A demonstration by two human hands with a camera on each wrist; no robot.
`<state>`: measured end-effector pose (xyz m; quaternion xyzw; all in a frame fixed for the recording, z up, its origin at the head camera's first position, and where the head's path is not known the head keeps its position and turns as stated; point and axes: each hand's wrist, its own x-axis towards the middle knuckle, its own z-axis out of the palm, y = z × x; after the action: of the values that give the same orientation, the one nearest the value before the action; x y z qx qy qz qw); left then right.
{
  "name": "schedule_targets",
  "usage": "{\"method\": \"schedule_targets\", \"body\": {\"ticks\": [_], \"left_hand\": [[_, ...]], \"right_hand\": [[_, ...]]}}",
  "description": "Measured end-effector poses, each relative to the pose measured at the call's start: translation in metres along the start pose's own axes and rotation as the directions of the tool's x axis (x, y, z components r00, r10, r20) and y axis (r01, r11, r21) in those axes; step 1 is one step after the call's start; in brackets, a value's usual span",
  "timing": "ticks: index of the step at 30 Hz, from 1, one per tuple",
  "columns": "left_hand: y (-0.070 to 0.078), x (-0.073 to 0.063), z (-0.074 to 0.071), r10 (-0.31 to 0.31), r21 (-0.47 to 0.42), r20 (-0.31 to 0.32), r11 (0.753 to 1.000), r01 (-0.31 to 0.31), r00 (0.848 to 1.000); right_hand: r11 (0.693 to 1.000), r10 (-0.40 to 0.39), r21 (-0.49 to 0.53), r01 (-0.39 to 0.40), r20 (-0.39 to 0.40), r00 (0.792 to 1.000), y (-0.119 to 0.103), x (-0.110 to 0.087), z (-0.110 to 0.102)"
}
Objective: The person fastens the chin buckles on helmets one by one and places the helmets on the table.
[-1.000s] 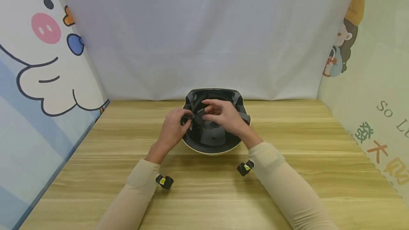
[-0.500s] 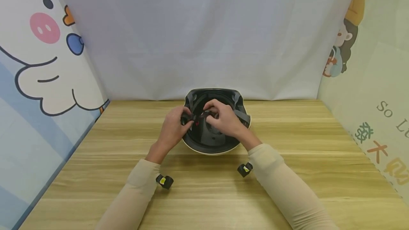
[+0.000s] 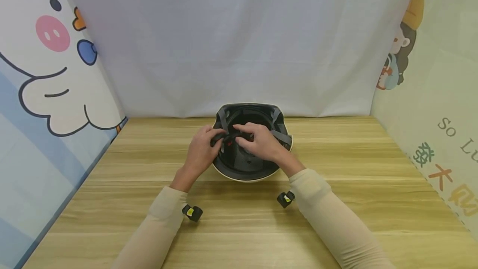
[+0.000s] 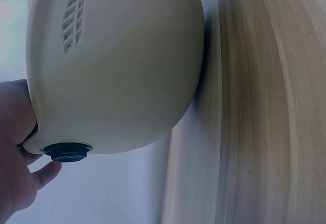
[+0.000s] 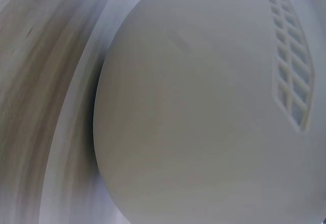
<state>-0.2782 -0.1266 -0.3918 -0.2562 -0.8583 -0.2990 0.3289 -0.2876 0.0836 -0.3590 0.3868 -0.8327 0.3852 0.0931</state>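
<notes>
Noted right hand [image 3: 262, 142] shifted slightly toward frame left, nearer left hand [image 3: 201, 148], since the frame half a second ago. Found helmet [image 3: 246, 176] upturned at centre of frame, resting on its rounded shell on counter [image 3: 239, 231]. Observed fingers [image 3: 245, 143] of both hands clamped on black strap [image 3: 231, 136] above the hollow, with red piece [image 3: 229, 143] just beneath. Cannot make out the join: too small, partly covered. Judged possible: losing strap on slackening of either pinch; rocking helmet through uneven pull on that curved base; snagging grey strap [image 3: 281, 137] at right of hollow.
</notes>
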Motion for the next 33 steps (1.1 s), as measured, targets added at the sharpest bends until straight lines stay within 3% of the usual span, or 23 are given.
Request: {"method": "schedule_targets", "body": {"ticks": [8, 18, 27, 30, 33], "left_hand": [[0.0002, 0.0001, -0.0033, -0.010, -0.001, -0.013, 1.000, 0.010, 1.000], [0.0010, 0.0026, -0.0053, -0.040, -0.038, -0.053, 0.999, 0.038, 0.998], [-0.0006, 0.0027, -0.0061, 0.116, 0.012, -0.030, 0.993, -0.116, 0.993], [-0.0004, 0.0023, -0.0046, 0.099, 0.045, -0.022, 0.994, -0.098, 0.995], [0.0000, 0.0010, -0.0032, 0.041, 0.046, 0.001, 0.998, -0.041, 0.999]], "right_hand": [[0.998, 0.055, 0.000, -0.055, 0.037, 0.998, -0.0038, -0.0008, 0.0003], [0.998, 0.069, -0.010, -0.068, 0.049, 0.996, -0.0052, -0.0013, 0.0002], [0.996, 0.085, 0.002, -0.086, 0.068, 0.994, -0.0041, -0.0002, 0.0016], [0.996, 0.089, -0.004, -0.089, 0.065, 0.994, -0.0032, 0.0003, 0.0025], [0.996, 0.084, -0.004, -0.084, 0.060, 0.995, -0.0034, 0.0008, 0.0032]]}}
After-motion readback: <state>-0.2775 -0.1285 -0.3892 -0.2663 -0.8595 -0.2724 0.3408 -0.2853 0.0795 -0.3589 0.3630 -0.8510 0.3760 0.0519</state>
